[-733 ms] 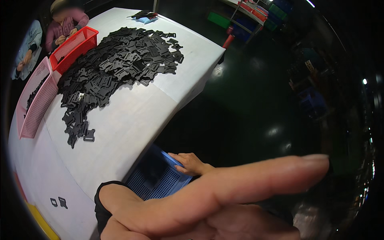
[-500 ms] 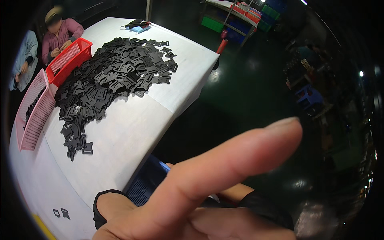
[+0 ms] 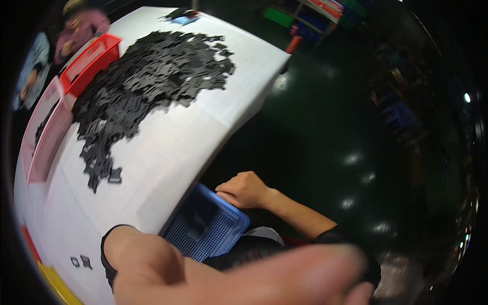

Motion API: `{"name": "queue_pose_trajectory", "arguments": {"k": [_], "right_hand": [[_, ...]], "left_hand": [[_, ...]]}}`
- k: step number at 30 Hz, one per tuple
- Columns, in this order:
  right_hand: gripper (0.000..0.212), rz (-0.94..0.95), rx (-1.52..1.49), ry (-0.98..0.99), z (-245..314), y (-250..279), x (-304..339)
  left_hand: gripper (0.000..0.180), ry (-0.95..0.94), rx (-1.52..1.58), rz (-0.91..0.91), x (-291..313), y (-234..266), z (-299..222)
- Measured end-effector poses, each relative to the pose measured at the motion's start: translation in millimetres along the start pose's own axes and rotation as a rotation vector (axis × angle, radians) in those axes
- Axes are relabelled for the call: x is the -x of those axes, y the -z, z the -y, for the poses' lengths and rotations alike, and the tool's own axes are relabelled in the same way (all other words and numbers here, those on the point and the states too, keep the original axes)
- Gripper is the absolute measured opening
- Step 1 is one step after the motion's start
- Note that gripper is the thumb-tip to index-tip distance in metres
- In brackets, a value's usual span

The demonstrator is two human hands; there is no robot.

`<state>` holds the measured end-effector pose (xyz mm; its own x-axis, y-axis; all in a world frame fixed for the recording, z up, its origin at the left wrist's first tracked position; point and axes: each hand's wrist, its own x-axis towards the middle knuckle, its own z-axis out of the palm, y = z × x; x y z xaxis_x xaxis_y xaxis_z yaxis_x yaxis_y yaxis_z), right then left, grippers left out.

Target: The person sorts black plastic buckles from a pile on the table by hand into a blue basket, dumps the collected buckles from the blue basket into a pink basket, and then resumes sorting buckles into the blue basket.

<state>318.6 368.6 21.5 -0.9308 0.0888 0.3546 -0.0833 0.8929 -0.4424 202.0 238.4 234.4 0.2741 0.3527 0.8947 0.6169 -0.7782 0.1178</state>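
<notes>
My left hand (image 3: 284, 279) is raised very close to the view, large and smeared by motion. One finger stretches to the right; the others are mostly cut off or hidden. My right hand (image 3: 245, 190) is closed, its curled fingers at the rim of a blue perforated basket (image 3: 236, 216). That basket sits against the table's near right edge, with a dark patch inside that I cannot make out. A large heap of flat black plastic buckle pieces (image 3: 157, 71) covers the table's far half. Two loose pieces (image 3: 85, 262) lie apart at the near left.
On the table's left edge stand a red basket (image 3: 96, 63) and a pink basket (image 3: 53, 147). Two people sit beyond them. A yellow edge (image 3: 56, 284) shows at lower left. Dark floor lies to the right, with a blue stool (image 3: 399, 117) and shelving (image 3: 305, 23) farther off.
The view has shifted, so the table sits higher. My left hand has dropped lower and blurred. My right hand and the blue basket, mostly hidden before, now show.
</notes>
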Motion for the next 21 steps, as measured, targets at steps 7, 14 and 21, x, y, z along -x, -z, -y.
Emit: {"name": "queue_pose_trajectory", "arguments": {"k": [7,14,21], "right_hand": [[0.011,-0.115,-0.185,0.216,34.8,-29.7,-173.7],[0.048,-0.081,0.052,0.349,78.4,-179.1,-287.3],[0.051,0.25,-0.054,0.534,106.6,-179.8,-238.3]], "left_hand": [[0.026,0.133,-0.269,-0.137,39.1,27.2,-3.5],[0.022,0.918,-0.629,-0.155,178.6,86.4,-49.4],[0.051,1.354,-0.884,-0.431,252.8,121.5,-81.0]]}}
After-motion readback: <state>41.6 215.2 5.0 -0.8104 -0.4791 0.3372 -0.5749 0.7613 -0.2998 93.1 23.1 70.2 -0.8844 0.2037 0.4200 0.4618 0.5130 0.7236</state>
